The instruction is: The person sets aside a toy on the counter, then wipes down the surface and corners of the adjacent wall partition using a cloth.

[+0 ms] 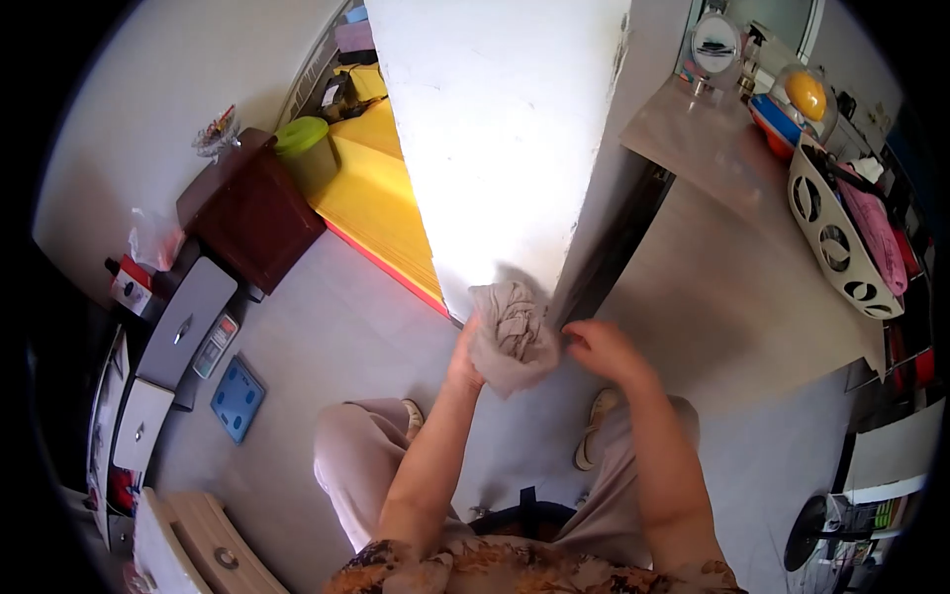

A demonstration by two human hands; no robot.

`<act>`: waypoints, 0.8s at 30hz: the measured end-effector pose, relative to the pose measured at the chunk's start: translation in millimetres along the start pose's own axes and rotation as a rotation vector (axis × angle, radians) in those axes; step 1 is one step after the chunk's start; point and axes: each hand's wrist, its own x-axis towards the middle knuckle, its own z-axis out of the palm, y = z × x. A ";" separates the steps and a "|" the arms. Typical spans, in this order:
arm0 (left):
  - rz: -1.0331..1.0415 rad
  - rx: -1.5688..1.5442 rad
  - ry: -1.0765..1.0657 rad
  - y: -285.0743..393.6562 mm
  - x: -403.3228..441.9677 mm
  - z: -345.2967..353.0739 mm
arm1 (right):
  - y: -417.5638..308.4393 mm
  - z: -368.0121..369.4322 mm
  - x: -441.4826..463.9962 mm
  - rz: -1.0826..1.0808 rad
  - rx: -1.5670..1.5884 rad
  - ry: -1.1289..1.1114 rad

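Note:
A bunched piece of thin grey-beige cloth [515,342] is gathered in front of me, its middle crumpled and its lower edge hanging loose. My left hand [465,354] grips it from the left side, with most of the fingers hidden behind the fabric. Just right of the cloth, apart from it, is my right hand [602,349]. Its fingers are curled in toward the thumb, and whether anything small is between them I cannot make out.
A white pillar [500,139] stands ahead. On the right a table [732,267] carries a cream plastic basket [836,238] and a round mirror [715,45]. To the left are a blue scale [238,398], grey drawers [186,322], a brown cabinet [252,218] and a green-lidded bin [305,153].

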 end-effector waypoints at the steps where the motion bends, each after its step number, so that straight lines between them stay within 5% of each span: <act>1: -0.014 -0.102 -0.127 0.8 -4.8 14.8 | -4.5 1.1 1.6 -0.041 -0.009 0.009; 6: -0.020 0.459 -0.045 21.2 -16.3 20.1 | -30.0 8.2 0.7 0.002 0.525 0.005; 10: -0.128 0.544 -0.159 29.3 -11.4 25.8 | -46.1 15.4 -6.7 0.206 1.070 -0.005; 11: -0.037 0.509 -0.303 24.9 -35.8 66.1 | -49.8 16.2 -8.7 0.188 1.098 -0.023; 14: -0.114 1.036 -0.051 29.8 -53.6 94.5 | -64.4 21.0 -17.6 0.124 1.145 -0.036; 18: 0.085 1.670 -0.200 49.1 -73.5 125.9 | -86.9 27.9 -30.3 0.044 1.062 0.009; 24: 0.166 1.864 -0.289 100.8 -106.9 115.2 | -117.6 66.8 -6.1 -0.140 0.948 0.010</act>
